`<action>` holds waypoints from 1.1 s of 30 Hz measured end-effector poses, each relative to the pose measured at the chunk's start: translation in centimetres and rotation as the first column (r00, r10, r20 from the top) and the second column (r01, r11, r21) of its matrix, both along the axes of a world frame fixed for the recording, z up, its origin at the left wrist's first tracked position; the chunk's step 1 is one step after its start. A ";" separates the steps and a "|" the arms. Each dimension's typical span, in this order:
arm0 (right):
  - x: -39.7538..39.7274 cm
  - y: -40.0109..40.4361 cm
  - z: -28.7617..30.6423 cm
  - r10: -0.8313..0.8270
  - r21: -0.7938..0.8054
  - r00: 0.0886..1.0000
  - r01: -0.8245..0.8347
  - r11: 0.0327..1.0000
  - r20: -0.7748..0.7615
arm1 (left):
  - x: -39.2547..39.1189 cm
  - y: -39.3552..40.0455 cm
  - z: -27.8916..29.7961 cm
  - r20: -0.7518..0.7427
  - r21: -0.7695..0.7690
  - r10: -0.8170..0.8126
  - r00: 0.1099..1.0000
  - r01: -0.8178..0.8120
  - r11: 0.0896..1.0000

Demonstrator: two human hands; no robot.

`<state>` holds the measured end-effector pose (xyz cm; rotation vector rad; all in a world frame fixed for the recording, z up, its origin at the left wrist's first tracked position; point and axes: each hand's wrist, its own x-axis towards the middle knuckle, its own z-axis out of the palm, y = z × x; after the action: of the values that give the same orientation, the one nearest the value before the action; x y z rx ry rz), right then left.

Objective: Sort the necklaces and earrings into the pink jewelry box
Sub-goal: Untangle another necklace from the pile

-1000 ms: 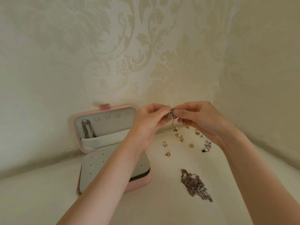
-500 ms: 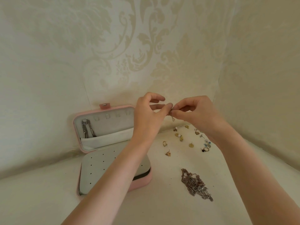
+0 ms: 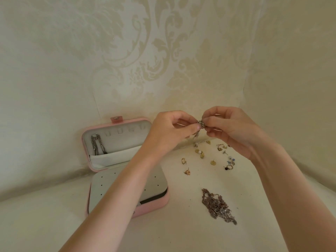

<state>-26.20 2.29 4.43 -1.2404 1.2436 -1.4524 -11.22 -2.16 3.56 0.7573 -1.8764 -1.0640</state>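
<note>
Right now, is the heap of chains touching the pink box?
Apart. The head view shows bare tabletop between the heap of chains and the pink box's right wall.

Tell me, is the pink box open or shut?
Open. The lid of the box stands up against the wall, its grey lining visible, with one necklace hanging inside.

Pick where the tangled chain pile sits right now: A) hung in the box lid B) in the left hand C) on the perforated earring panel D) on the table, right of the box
D: the chain pile lies on the table, right of the pink jewelry box and clear of both hands.
</note>
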 end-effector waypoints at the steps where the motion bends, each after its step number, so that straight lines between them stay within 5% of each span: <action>1: 0.0 0.0 0.0 -0.007 -0.004 1.000 0.007 1.000 0.002 | 0.0 -0.1 0.0 -0.009 0.036 0.000 1.000 0.001 0.999; 4: 0.1 0.1 0.1 0.030 0.001 0.999 -0.030 1.000 0.016 | 0.0 -0.2 0.0 -0.052 0.235 -0.098 0.994 0.107 0.966; 9: 0.2 0.1 0.0 0.105 -0.013 0.993 -0.105 0.994 0.049 | -0.5 -0.3 0.0 -0.342 0.523 -0.141 0.929 0.313 0.793; 12: 0.3 -0.3 -0.2 0.072 -0.004 0.989 -0.072 0.997 0.129 | -0.9 -0.2 -0.1 -0.384 0.455 -0.108 0.917 0.290 0.842; 15: 0.1 -0.6 -0.4 -0.029 0.027 0.984 0.024 0.999 0.178 | -1.0 0.2 -0.2 -0.240 0.255 -0.117 0.964 0.179 0.950; 18: -0.1 -0.7 -0.5 -0.128 0.029 0.971 0.125 0.992 0.204 | -0.9 0.5 0.0 -0.179 0.214 -0.183 0.967 0.219 0.952; 23: -0.5 -0.7 -0.8 -0.215 -0.017 0.942 0.227 0.974 0.256 | -1.0 0.6 -0.5 0.245 0.109 -0.158 0.957 0.135 0.985; 26: 0.0 -0.9 -1.2 -0.177 -0.015 0.953 0.186 0.982 0.246 | -0.9 0.4 -0.6 0.237 0.098 -0.106 0.966 0.084 0.992; 33: -0.2 -0.6 -0.8 -0.081 -0.044 0.965 0.095 0.994 0.249 | -0.1 -0.2 0.0 -0.074 0.259 0.023 0.997 -0.003 0.966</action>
<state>-26.37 1.72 3.59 -1.0142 1.1072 -1.6607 -11.31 -2.37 3.53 0.8629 -1.6840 -1.3282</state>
